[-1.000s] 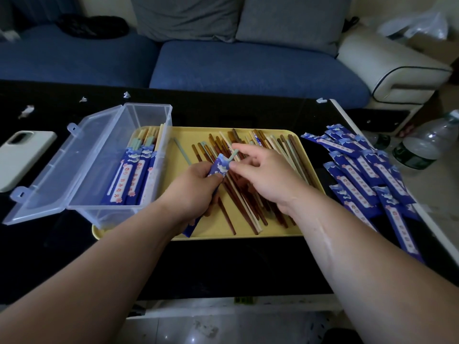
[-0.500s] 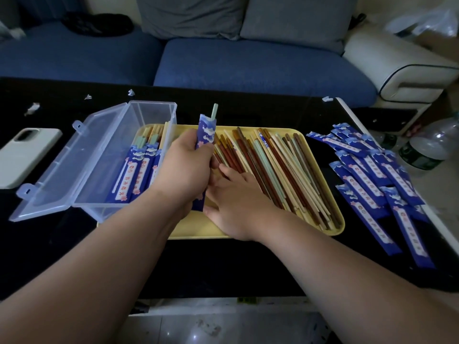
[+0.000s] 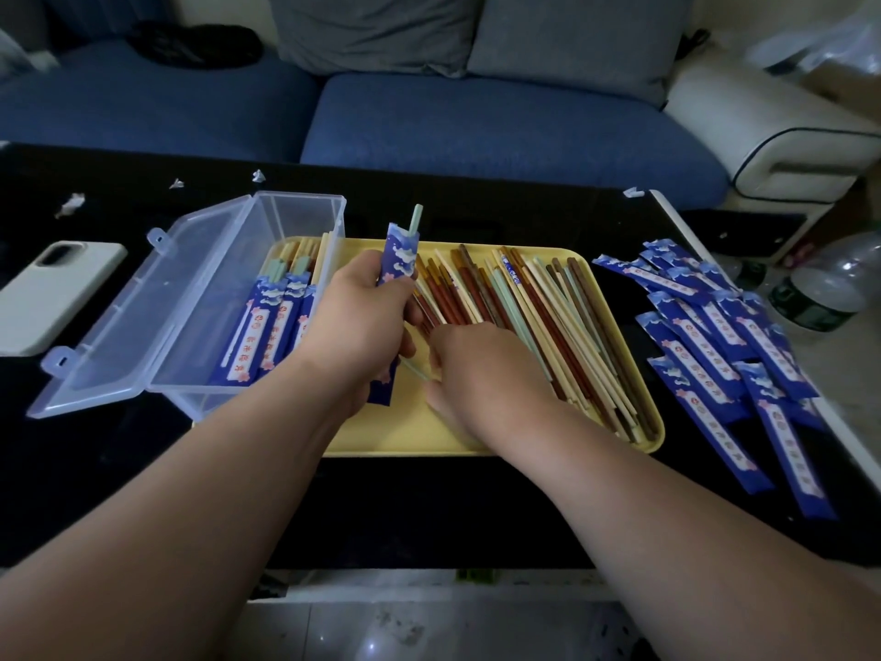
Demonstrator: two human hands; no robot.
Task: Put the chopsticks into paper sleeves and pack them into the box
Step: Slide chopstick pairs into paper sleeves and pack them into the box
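Chopsticks [image 3: 538, 317] on yellow tray [image 3: 414, 434], black table [image 3: 429, 508], blue sofa [image 3: 500, 126], left hand [image 3: 362, 322] gripping sleeve [image 3: 398, 260], right hand [image 3: 481, 369] grip unclear.

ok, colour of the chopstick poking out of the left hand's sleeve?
The chopstick is pale mint green; left hand grips its blue sleeve. Head view.

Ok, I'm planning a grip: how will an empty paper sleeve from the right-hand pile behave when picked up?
Probably light and floppy: the empty sleeves lie flat, overlapping. Likely stiffens once filled: the sleeve in the left hand stands straight around a chopstick.
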